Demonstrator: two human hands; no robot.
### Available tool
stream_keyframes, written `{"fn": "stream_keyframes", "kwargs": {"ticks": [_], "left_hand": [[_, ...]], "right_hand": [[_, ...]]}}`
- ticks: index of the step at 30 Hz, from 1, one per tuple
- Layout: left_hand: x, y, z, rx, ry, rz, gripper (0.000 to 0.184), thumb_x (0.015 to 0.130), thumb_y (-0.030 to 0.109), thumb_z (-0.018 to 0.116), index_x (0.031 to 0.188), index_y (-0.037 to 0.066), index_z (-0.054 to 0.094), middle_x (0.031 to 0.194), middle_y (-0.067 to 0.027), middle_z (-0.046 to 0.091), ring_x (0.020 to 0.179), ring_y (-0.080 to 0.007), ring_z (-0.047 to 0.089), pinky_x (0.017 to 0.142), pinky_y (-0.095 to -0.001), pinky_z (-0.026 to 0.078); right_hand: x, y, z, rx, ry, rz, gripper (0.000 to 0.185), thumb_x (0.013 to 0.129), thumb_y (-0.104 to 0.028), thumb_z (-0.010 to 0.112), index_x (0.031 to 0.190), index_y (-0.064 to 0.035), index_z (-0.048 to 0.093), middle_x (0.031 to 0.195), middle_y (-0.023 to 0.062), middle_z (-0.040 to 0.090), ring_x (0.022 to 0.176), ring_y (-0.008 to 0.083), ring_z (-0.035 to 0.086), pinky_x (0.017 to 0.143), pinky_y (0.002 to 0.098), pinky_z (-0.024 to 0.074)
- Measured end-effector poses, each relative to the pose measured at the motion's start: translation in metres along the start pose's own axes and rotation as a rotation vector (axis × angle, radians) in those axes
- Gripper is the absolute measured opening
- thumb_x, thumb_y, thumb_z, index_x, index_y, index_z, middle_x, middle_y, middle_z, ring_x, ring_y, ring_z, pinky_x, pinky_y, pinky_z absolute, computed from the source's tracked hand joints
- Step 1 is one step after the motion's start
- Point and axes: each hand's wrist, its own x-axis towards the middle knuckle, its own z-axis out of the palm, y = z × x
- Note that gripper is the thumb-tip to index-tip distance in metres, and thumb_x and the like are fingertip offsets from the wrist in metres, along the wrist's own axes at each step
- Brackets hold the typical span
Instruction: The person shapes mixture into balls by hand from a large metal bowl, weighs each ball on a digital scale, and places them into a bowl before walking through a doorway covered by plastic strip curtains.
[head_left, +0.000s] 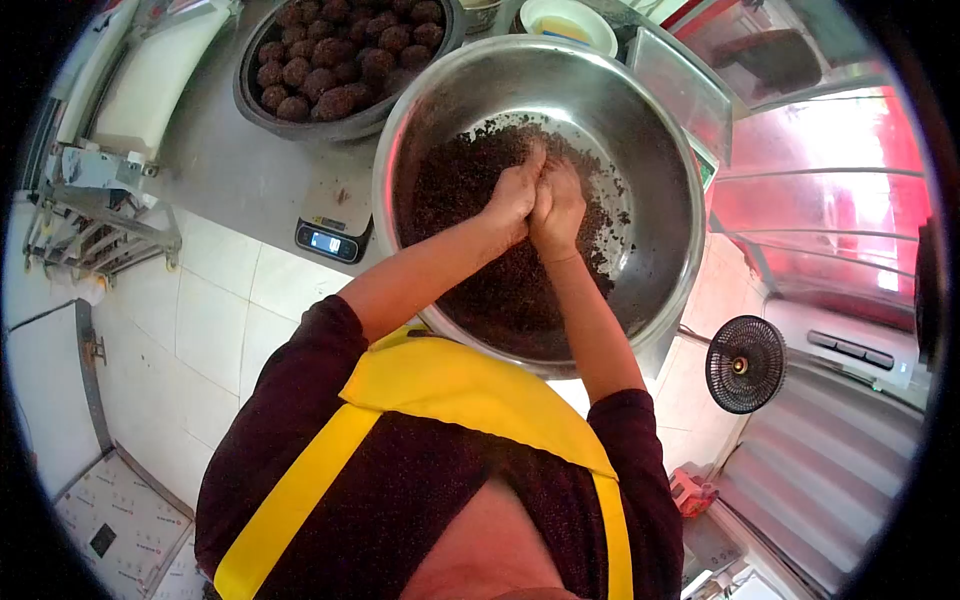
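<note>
A large steel bowl (660, 190) holds a dark brown, crumbly mixture (465, 170). My left hand (515, 195) and my right hand (557, 208) are pressed together above the mixture, inside the bowl's rim. Both are closed, palm against palm, with the fingers pointing away from me. Whatever lies between the palms is hidden. Dark crumbs cling to the bowl's inner wall, mostly on the right side. To the bowl's upper left, a dark oval tub (262, 108) is filled with several rough, dark brown balls (335, 55).
A small digital scale (330, 240) with a lit display lies at the counter's front edge, left of the bowl. Behind the bowl stands a white dish (570, 22). A black round fan (746, 364) is at the right. The grey counter (215, 150) extends left.
</note>
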Motion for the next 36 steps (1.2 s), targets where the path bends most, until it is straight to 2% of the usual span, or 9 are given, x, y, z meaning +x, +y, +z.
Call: {"fn": "stream_keyframes", "kwargs": {"ticks": [3, 6, 9, 14, 17, 22, 29, 33, 36], "left_hand": [[0.010, -0.007, -0.002, -0.061, 0.046, -0.009, 0.056, 0.086, 0.053, 0.055, 0.111, 0.003, 0.055, 0.113, -0.0134, 0.058, 0.102, -0.0239, 0.055, 0.088, -0.0413, 0.045], [-0.004, 0.009, -0.010, -0.168, -0.177, -0.031, 0.058, 0.087, 0.055, 0.053, 0.114, 0.005, 0.053, 0.118, -0.0141, 0.055, 0.107, -0.0254, 0.053, 0.092, -0.0435, 0.044], [0.001, 0.017, -0.018, -0.184, -0.299, 0.010, 0.064, 0.086, 0.060, 0.050, 0.121, 0.006, 0.049, 0.123, -0.0144, 0.051, 0.114, -0.0290, 0.049, 0.096, -0.0465, 0.042], [-0.004, -0.002, 0.001, -0.045, 0.026, -0.051, 0.057, 0.089, 0.054, 0.050, 0.114, 0.003, 0.054, 0.115, -0.0110, 0.057, 0.106, -0.0246, 0.054, 0.090, -0.0439, 0.045], [0.020, -0.015, -0.012, -0.032, 0.010, -0.081, 0.060, 0.089, 0.054, 0.049, 0.117, 0.001, 0.053, 0.118, -0.0123, 0.055, 0.109, -0.0261, 0.053, 0.093, -0.0446, 0.043], [-0.014, 0.030, -0.007, -0.177, -0.197, -0.124, 0.066, 0.088, 0.055, 0.052, 0.123, -0.001, 0.047, 0.128, -0.0187, 0.048, 0.120, -0.0322, 0.044, 0.100, -0.0429, 0.038], [0.008, -0.012, 0.000, -0.074, 0.111, -0.027, 0.055, 0.088, 0.051, 0.054, 0.111, 0.001, 0.055, 0.110, -0.0120, 0.058, 0.099, -0.0239, 0.056, 0.085, -0.0413, 0.047], [-0.008, 0.021, 0.001, -0.022, -0.167, -0.083, 0.066, 0.089, 0.057, 0.045, 0.128, 0.003, 0.045, 0.127, -0.0143, 0.048, 0.117, -0.0281, 0.047, 0.093, -0.0455, 0.043], [-0.018, 0.030, 0.007, 0.165, 0.003, -0.096, 0.068, 0.089, 0.057, 0.047, 0.129, 0.003, 0.044, 0.129, -0.0157, 0.046, 0.119, -0.0282, 0.045, 0.094, -0.0445, 0.042]], "right_hand": [[-0.003, 0.016, 0.012, 0.104, -0.076, 0.050, 0.023, 0.085, -0.018, 0.051, 0.094, -0.0005, 0.063, 0.107, 0.0154, 0.063, 0.110, 0.0323, 0.055, 0.104, 0.0482, 0.0320], [0.019, 0.018, -0.008, -0.212, -0.172, -0.259, 0.026, 0.085, -0.022, 0.053, 0.097, -0.0011, 0.063, 0.107, 0.0139, 0.063, 0.111, 0.0320, 0.054, 0.107, 0.0494, 0.0255], [0.028, -0.018, -0.021, -0.025, -0.066, -0.105, 0.029, 0.084, -0.024, 0.055, 0.099, -0.0014, 0.062, 0.106, 0.0121, 0.064, 0.112, 0.0319, 0.053, 0.110, 0.0503, 0.0186], [-0.007, 0.007, 0.006, -0.084, 0.085, -0.155, 0.026, 0.085, -0.020, 0.053, 0.098, 0.0003, 0.061, 0.093, 0.0146, 0.064, 0.088, 0.0328, 0.062, 0.095, 0.0490, 0.0425], [-0.008, 0.033, 0.014, -0.051, -0.008, -0.102, 0.025, 0.085, -0.020, 0.053, 0.097, -0.0001, 0.061, 0.088, 0.0132, 0.065, 0.085, 0.0321, 0.062, 0.096, 0.0495, 0.0419], [0.024, -0.007, -0.019, -0.268, -0.124, -0.228, 0.025, 0.083, -0.022, 0.055, 0.097, -0.0015, 0.060, 0.104, 0.0151, 0.062, 0.099, 0.0326, 0.058, 0.101, 0.0487, 0.0365], [-0.006, 0.022, 0.011, 0.009, 0.041, -0.072, 0.016, 0.082, -0.013, 0.054, 0.091, -0.0011, 0.060, 0.094, 0.0151, 0.063, 0.091, 0.0322, 0.061, 0.098, 0.0469, 0.0413], [0.019, 0.017, -0.012, -0.250, -0.111, -0.309, 0.025, 0.083, -0.019, 0.056, 0.102, -0.0025, 0.059, 0.109, 0.0149, 0.060, 0.108, 0.0313, 0.054, 0.106, 0.0496, 0.0291], [0.012, 0.000, -0.015, -0.055, -0.120, -0.026, 0.035, 0.084, -0.027, 0.055, 0.109, -0.0028, 0.057, 0.113, 0.0146, 0.058, 0.112, 0.0324, 0.051, 0.107, 0.0499, 0.0255]]}}
